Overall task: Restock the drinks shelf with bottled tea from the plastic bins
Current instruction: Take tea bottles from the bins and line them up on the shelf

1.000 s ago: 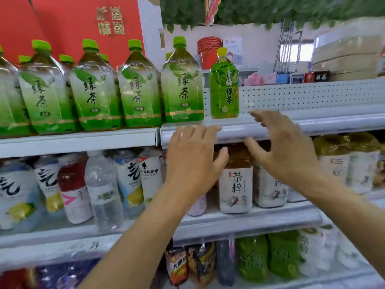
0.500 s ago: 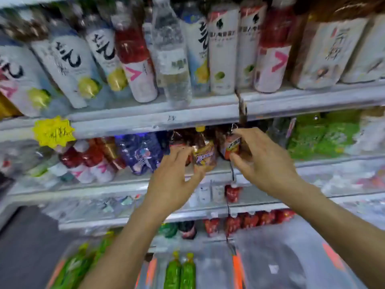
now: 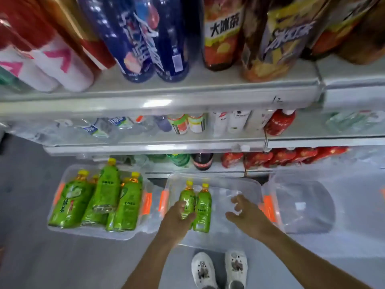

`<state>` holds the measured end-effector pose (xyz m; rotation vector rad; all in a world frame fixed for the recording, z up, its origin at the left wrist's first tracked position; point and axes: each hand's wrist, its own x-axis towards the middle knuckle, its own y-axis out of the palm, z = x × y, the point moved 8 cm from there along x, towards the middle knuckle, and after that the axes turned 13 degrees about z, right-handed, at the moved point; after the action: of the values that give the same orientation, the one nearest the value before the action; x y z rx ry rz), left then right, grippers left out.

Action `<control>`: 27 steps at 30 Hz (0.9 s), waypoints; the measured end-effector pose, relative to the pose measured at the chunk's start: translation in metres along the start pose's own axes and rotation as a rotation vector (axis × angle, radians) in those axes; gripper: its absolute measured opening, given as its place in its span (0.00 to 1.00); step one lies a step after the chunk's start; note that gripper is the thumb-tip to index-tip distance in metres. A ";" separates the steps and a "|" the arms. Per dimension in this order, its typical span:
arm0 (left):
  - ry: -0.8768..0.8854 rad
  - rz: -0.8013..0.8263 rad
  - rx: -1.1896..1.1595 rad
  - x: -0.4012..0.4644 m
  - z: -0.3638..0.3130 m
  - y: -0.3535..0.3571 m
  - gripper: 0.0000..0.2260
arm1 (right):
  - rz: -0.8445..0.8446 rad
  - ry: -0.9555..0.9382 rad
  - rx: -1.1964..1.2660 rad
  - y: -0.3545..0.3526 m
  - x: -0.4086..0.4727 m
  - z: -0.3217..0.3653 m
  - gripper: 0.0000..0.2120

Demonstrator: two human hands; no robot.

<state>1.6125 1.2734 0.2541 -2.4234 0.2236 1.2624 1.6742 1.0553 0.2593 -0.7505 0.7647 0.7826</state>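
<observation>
The shelf (image 3: 166,101) stood above both hands. Below it, the clear plastic middle bin (image 3: 245,184) held two smooth green tea bottles (image 3: 203,207) under the left hand (image 3: 177,220), which curled on one, though whether it had closed was unclear. The right hand (image 3: 248,217) hung open and empty beside them. Gripping each bottle around its body would have served best; slick labels could slip.

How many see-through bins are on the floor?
3: the left bin holding green tea bottles, the middle bin under both hands, and the right bin.
</observation>
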 end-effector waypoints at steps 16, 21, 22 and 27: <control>-0.150 -0.042 0.320 0.225 0.173 0.067 0.50 | -0.134 0.246 0.217 0.173 0.258 -0.096 0.46; -0.175 -0.078 0.418 0.247 0.180 0.070 0.60 | -0.219 0.263 0.182 0.182 0.275 -0.109 0.59; -0.179 -0.083 0.421 0.251 0.179 0.068 0.61 | -0.237 0.253 0.137 0.180 0.275 -0.108 0.61; -0.189 -0.118 0.368 0.266 0.180 0.063 0.62 | -0.298 0.226 -0.033 0.173 0.275 -0.108 0.63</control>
<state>1.6116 1.3017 -0.0723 -1.9666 0.2321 1.2627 1.6326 1.1426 -0.0693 -0.9690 0.8196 0.4463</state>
